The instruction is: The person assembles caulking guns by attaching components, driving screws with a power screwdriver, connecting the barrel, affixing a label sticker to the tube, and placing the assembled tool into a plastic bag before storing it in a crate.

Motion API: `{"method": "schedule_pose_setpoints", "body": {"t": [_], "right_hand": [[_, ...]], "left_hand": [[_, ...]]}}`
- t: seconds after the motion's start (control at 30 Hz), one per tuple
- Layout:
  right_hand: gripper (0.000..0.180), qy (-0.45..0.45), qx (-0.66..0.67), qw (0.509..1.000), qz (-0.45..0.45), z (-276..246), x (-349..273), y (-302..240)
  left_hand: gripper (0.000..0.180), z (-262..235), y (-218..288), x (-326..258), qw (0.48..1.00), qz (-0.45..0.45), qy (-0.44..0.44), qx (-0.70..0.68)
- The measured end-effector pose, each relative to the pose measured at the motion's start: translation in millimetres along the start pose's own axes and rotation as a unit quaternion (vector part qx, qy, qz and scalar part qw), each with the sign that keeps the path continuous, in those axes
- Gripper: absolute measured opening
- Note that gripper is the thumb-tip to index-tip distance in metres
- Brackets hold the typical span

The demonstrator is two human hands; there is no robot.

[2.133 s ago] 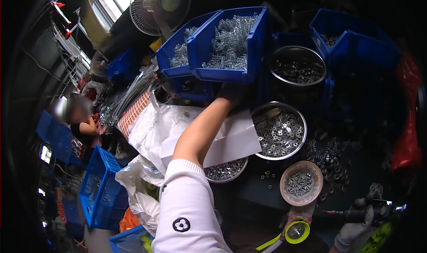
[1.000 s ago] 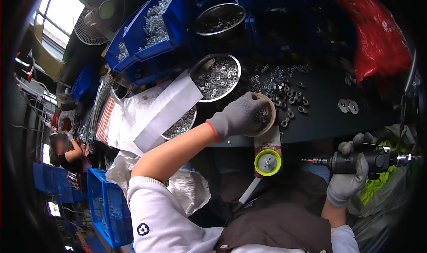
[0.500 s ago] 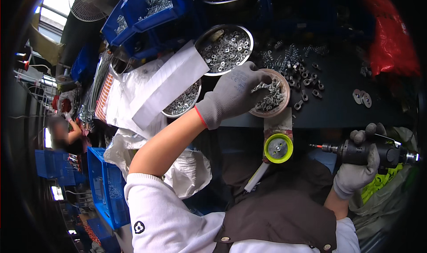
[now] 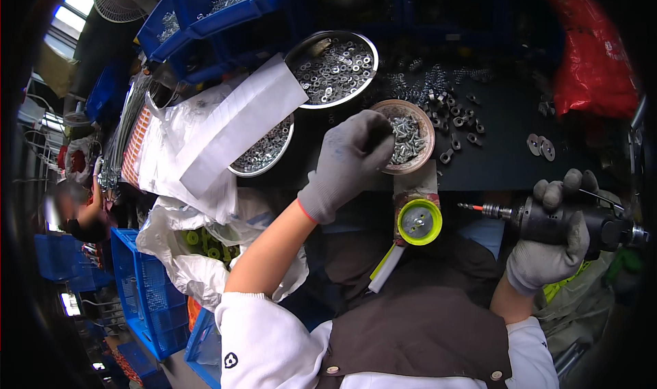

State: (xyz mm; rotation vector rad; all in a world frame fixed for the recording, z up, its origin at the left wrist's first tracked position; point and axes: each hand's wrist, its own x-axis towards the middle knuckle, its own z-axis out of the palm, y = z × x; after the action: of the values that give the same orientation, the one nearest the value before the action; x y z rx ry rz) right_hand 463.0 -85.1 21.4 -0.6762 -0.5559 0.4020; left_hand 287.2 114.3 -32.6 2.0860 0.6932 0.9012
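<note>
My left hand, in a grey glove, reaches over the table edge into a small brown bowl of silver screws, its fingertips pinched together among them. My right hand, also gloved, grips a black electric screwdriver held level, its bit pointing left. Between the hands, a round yellow-green part sits on a fixture at the table's front edge, just below the bowl.
A steel bowl of washers and a second steel bowl, half under white paper, stand to the left. Loose nuts lie right of the brown bowl. Blue bins and a red bag line the back. Another person is far left.
My left hand came back from the far blue bins to the brown bowl and has curled its fingers into the screws. The screwdriver stays in my right hand.
</note>
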Motion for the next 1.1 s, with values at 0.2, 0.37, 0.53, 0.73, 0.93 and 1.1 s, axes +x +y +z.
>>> {"method": "schedule_pose_setpoints", "body": {"t": [0.2, 0.37, 0.53, 0.73, 0.93, 1.1], "right_hand": [[0.059, -0.093, 0.098, 0.991, -0.011, 37.6, 10.8, 0.0], [0.062, -0.137, 0.106, 0.983, 0.052, 47.0, 4.7, 1.2], [0.063, -0.128, 0.091, 0.987, 0.041, 48.4, -1.4, 3.3], [0.061, -0.121, 0.088, 0.988, 0.047, 47.0, -3.3, 4.0], [0.058, -0.089, 0.117, 0.986, 0.074, 40.9, 0.9, 3.9], [0.058, -0.067, 0.182, 0.976, 0.100, 33.9, 4.2, 6.6]], "left_hand": [[0.022, -8.0, 66.2, -45.6, 0.844, -0.310, -0.059, -0.433], [0.020, 0.6, 68.0, -73.4, 0.767, -0.356, -0.036, -0.532], [0.014, 2.1, 66.4, -79.5, 0.760, -0.360, -0.034, -0.540], [0.018, 4.4, 75.1, -75.9, 0.735, -0.412, -0.022, -0.538], [0.020, 11.7, 66.8, -87.6, 0.958, -0.095, 0.005, -0.271], [0.022, 5.5, 63.4, -84.9, 0.914, -0.184, -0.052, -0.357]]}}
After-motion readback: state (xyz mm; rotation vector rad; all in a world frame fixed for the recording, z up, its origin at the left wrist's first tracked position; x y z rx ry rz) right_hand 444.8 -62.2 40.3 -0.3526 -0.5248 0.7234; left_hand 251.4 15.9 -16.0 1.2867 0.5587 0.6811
